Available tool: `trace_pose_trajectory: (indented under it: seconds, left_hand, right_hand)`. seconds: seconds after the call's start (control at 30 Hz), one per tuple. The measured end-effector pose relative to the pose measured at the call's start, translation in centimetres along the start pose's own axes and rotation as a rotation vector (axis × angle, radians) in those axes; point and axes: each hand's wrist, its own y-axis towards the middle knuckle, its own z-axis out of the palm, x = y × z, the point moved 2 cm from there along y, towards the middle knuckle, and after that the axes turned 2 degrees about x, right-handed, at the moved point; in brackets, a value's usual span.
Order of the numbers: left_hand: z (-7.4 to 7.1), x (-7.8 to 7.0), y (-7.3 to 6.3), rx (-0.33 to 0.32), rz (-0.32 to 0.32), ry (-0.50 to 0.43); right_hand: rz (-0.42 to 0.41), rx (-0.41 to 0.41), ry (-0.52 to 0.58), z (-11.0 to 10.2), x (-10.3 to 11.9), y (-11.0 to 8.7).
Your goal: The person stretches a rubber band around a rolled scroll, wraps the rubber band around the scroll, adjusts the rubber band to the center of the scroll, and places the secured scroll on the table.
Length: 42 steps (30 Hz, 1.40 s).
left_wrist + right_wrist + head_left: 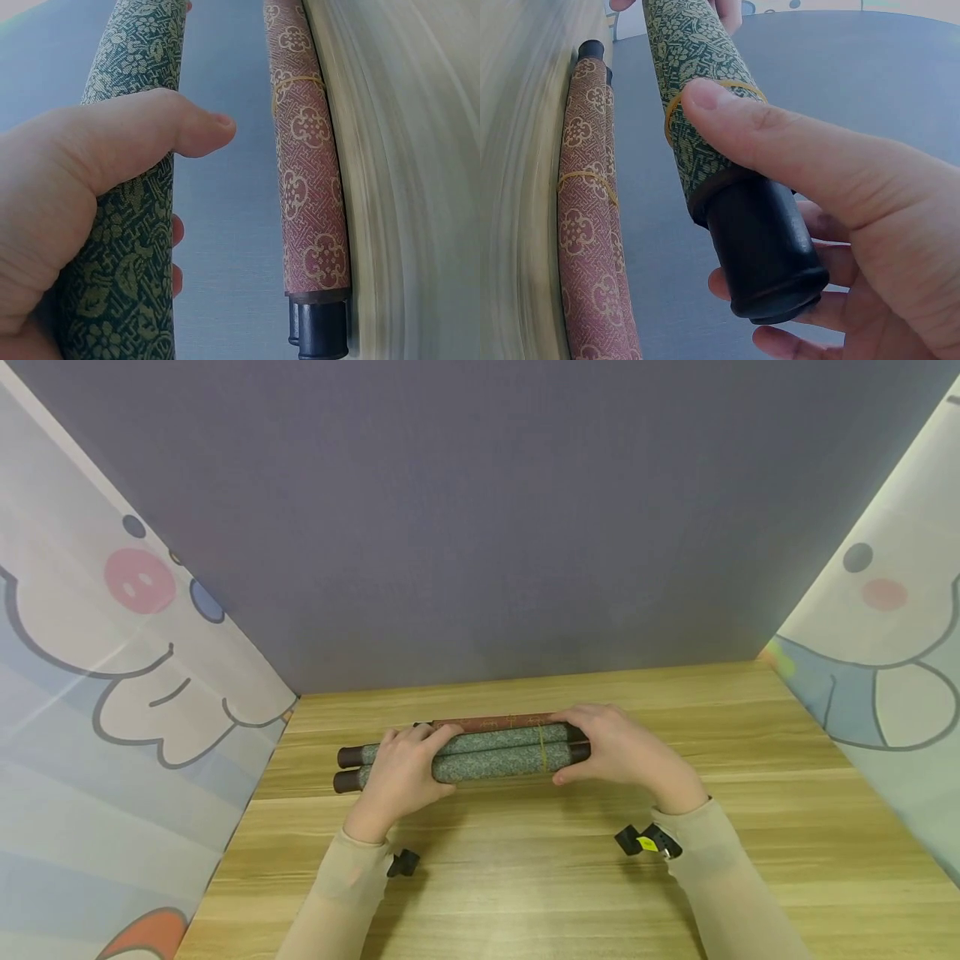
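A green patterned scroll (pixel 491 762), rolled as two parallel rolls with dark end knobs, spans between both hands. My left hand (pixel 401 772) grips it left of the middle, thumb along the near side and fingers round the far side. At the other end my right hand (pixel 618 747) holds the scroll, thumb by a thin yellow band (pixel 671 124) and fingers behind the black knob (pixel 765 247). Just beyond lies a reddish-pink scroll (pixel 307 150) with gold flower motifs and its own band, resting on the table. The green scroll is raised above the table in the wrist views.
The wooden table (pixel 510 893) ends at a grey-purple panel (pixel 480 543) at the back. Cartoon-printed sheets (pixel 67 710) stand on the left and right sides. Small black devices (pixel 648 841) are strapped at the wrists.
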Motion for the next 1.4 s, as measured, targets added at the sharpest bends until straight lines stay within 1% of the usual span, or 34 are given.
trace_pose_trajectory:
  seconds: [0.37,0.53,0.73,1.0,1.13,1.23,1.33,1.4]
  left_hand:
    - [0.1,-0.1,0.0,-0.011,0.009,-0.001]
    - [0.1,-0.3,0.1,-0.005,0.008,-0.009]
    - [0.2,-0.5,0.2,-0.009,0.016,-0.008]
    - [0.2,-1.3,0.2,-0.017,0.021,-0.009]
    - [0.3,-1.8,0.3,-0.010,0.036,-0.026]
    - [0.4,-2.1,0.4,-0.005,0.049,-0.035]
    - [0.5,-2.2,0.4,0.000,0.050,-0.031]
    - [0.6,-2.2,0.4,0.003,0.047,-0.029]
  right_hand:
    - [-0.009,0.004,-0.046,-0.1,0.1,0.0]
    - [-0.024,0.010,-0.066,0.3,0.2,0.1]
    - [-0.055,0.013,-0.053,0.6,0.7,0.3]
    - [-0.061,-0.023,-0.075,0.8,1.3,0.2]
    - [-0.108,-0.026,-0.086,1.6,1.8,0.6]
    - [-0.145,-0.006,-0.075,2.3,2.5,0.9]
    - [-0.157,-0.001,-0.066,2.5,2.9,1.0]
    - [-0.152,-0.002,-0.069,2.6,3.0,1.0]
